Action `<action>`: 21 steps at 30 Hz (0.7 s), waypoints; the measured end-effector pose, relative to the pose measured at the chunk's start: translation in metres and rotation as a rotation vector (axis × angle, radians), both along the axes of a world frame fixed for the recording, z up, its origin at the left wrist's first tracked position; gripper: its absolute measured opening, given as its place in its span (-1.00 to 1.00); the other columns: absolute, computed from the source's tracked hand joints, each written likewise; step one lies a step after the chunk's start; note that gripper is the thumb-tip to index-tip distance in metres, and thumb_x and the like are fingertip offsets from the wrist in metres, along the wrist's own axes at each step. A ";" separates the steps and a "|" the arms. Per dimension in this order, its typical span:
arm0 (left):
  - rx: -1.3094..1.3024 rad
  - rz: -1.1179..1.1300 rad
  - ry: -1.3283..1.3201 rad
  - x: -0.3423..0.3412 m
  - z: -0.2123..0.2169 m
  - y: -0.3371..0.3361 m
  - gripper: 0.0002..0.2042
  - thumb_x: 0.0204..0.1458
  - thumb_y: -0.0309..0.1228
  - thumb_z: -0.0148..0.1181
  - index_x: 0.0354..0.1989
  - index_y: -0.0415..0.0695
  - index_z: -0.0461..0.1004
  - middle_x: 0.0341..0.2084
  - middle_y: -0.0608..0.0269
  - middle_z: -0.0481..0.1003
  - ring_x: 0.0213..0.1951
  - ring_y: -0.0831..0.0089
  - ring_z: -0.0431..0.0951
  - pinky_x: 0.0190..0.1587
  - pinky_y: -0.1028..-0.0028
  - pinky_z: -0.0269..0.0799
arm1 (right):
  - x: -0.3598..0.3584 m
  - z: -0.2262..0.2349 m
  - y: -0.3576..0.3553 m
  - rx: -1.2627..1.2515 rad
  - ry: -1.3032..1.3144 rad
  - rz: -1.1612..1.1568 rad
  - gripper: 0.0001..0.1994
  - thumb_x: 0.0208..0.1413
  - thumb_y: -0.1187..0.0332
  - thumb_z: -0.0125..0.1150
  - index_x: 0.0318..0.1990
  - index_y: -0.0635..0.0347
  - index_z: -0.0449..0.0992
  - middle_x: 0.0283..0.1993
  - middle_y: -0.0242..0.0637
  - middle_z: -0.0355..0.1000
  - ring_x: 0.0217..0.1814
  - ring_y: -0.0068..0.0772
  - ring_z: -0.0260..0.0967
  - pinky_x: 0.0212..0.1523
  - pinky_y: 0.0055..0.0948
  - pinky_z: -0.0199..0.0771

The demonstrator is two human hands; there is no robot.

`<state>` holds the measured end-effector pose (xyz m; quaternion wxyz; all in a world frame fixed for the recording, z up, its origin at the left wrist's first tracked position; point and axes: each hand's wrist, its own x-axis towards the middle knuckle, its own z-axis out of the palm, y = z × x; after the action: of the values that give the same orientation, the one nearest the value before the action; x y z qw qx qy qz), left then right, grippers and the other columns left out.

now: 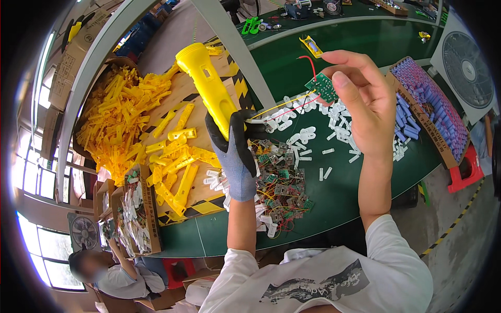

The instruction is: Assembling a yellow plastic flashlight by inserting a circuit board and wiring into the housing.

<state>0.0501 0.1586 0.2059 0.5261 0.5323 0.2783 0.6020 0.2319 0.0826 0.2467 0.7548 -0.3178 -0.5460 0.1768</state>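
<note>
**Left hand [232, 156] grips a yellow flashlight housing [206, 86]; right hand [371, 99] holds a green circuit board [324, 89]**

The left hand, in a grey-blue glove with black fingers, is closed around the narrower part of the housing, which tilts with its wide head up and to the left. The right hand is bare and pinches the board near its fingertips, the forefinger arched above it (exactly which fingers touch the board is partly hidden by the thumb). A short red wire [313, 67] curls up from the board, and longer thin wires [286, 108], yellow and red, stretch from it across to the gloved hand; whether the glove grips their ends, I cannot tell.

Just below, between the forearms, a tangled heap of wired boards [282, 190] lies on the green tabletop [339, 193]. Small white pieces [327, 151] are scattered beside it and beneath the right hand. To the right, loose blue cylinders [409, 122] lie next to a cardboard box [427, 124] packed with more of them, near a fan [468, 68] and a red stool [468, 169].

To the left, more yellow housings [185, 190] lie on a wooden board [204, 141] edged with striped tape, beside a big pile of yellow parts [115, 109]. At lower left, well apart, a co-worker [122, 281] in a pale shirt sits beside open boxes.
</note>
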 end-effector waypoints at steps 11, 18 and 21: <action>0.193 0.108 0.090 -0.010 -0.008 -0.004 -0.60 0.25 -0.36 -0.02 0.22 -0.10 0.11 -0.27 0.09 0.49 -0.35 0.41 0.54 -0.45 0.45 0.52 | -0.012 -0.005 0.013 -0.020 -0.169 -0.286 -0.73 0.08 0.47 0.28 -0.05 0.29 0.49 -0.22 -0.20 0.55 -0.24 -0.50 0.54 -0.18 -0.54 0.53; 0.208 0.108 0.072 -0.005 -0.004 -0.020 -0.51 0.20 -0.48 0.03 0.28 -0.14 0.05 -0.17 0.10 0.46 -0.18 0.46 0.49 -0.20 0.45 0.46 | -0.014 -0.010 0.023 -0.005 -0.050 -0.296 -0.73 0.10 0.46 0.28 -0.04 0.29 0.49 -0.21 -0.20 0.54 -0.25 -0.51 0.53 -0.18 -0.54 0.53; 0.256 0.104 0.112 -0.002 0.003 -0.027 -0.54 0.11 -0.58 0.03 0.21 -0.21 0.11 -0.21 0.10 0.48 -0.21 0.47 0.48 -0.16 0.50 0.39 | -0.018 -0.015 0.030 0.041 0.097 -0.250 -0.75 0.12 0.44 0.27 -0.05 0.29 0.49 -0.19 -0.23 0.53 -0.21 -0.54 0.50 -0.13 -0.56 0.51</action>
<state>0.0484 0.1312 0.2090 0.4058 0.6127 0.2552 0.6283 0.2140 0.1126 0.2322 0.8028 -0.3587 -0.4685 0.0852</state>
